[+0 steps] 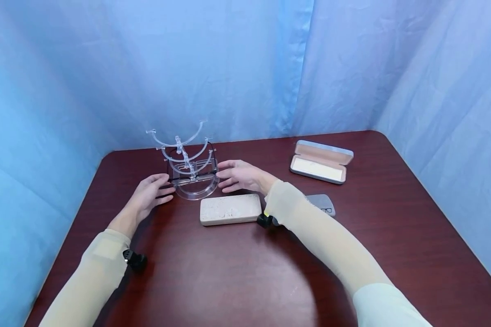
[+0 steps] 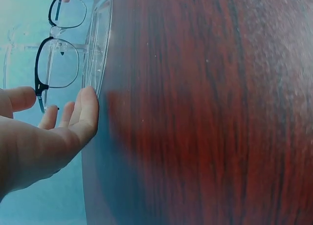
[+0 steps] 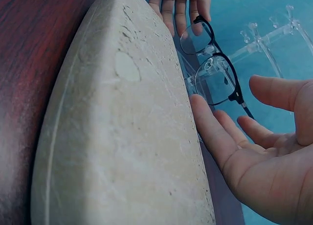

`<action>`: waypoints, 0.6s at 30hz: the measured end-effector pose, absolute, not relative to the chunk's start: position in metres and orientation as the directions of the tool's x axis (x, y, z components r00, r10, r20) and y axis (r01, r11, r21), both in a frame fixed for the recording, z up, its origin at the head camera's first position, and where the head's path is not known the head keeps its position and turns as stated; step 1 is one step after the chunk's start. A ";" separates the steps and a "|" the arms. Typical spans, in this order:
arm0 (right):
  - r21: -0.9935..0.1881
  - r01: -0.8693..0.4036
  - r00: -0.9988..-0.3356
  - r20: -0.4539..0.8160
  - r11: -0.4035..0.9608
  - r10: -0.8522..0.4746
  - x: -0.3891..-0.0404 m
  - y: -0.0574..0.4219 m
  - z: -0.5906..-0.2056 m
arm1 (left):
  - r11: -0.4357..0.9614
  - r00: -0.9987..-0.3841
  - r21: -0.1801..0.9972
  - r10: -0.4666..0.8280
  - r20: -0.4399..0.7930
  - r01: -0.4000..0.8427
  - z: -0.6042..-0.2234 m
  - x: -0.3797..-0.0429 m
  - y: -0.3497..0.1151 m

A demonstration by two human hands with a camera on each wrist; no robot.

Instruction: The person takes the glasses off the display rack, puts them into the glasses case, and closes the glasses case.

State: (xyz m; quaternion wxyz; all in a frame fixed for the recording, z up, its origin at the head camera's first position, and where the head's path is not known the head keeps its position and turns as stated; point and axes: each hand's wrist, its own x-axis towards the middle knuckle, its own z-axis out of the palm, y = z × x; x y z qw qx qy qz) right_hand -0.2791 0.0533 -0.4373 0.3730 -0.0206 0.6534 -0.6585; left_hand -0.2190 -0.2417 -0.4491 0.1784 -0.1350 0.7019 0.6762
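A pair of black-rimmed eyeglasses [image 3: 236,86] sits low on a clear tiered display stand [image 1: 194,196], with its lenses facing me. My left hand [image 1: 149,194] is at the left end of the glasses, fingers extended and spread. In the left wrist view its thumb tip is at or very close to the frame's hinge; contact cannot be told. My right hand [image 1: 243,176] is at the other end, thumb and fingers apart around the temple arm without closing on it. The stand's upper curved arms hold no glasses.
A worn beige glasses case [image 1: 230,210] lies closed just in front of the stand, below my right hand. My right forearm partly covers a grey case [image 1: 322,203]. Farther back on the right stands an opened case [image 1: 317,169]. Blue curtains [image 1: 245,68] surround the dark wooden table [image 1: 212,272].
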 end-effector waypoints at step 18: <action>-0.871 0.478 -0.713 -0.462 0.116 -0.527 -0.285 0.052 -0.437 | 0.047 -0.912 0.913 0.040 -0.407 -0.405 -0.450 -0.228 -0.231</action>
